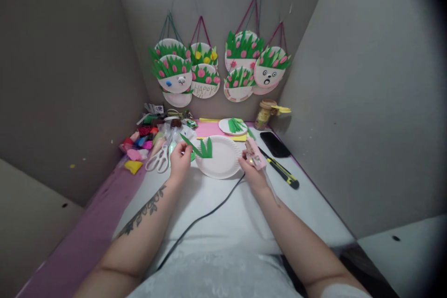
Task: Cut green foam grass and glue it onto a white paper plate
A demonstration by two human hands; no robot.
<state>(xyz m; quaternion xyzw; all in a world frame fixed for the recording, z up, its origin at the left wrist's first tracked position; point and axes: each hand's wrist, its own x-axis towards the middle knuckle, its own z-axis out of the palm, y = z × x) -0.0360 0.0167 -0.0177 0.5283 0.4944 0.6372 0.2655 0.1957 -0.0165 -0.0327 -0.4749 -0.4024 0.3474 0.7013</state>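
My left hand [180, 159] pinches a pointed green paper leaf [191, 144] above the left rim of a white paper plate [223, 163]. More green paper leaves [206, 148] stand at the plate's upper left; I cannot tell whether they are one piece with the held leaf. My right hand [252, 170] is wrapped round a pink glue gun [256, 153] at the plate's right edge. A clear glue stick trails from the gun's back, and a black cord [209, 214] runs from it toward me.
White scissors [160, 158] and colourful small packets [134, 153] lie left. Right are a utility knife [284, 172], a black phone [275, 144] and a jar [264, 114]. Behind, a second plate with green leaves [226, 126] lies on pink paper [207, 129]. Decorated plates [174, 74] hang on the grey partition.
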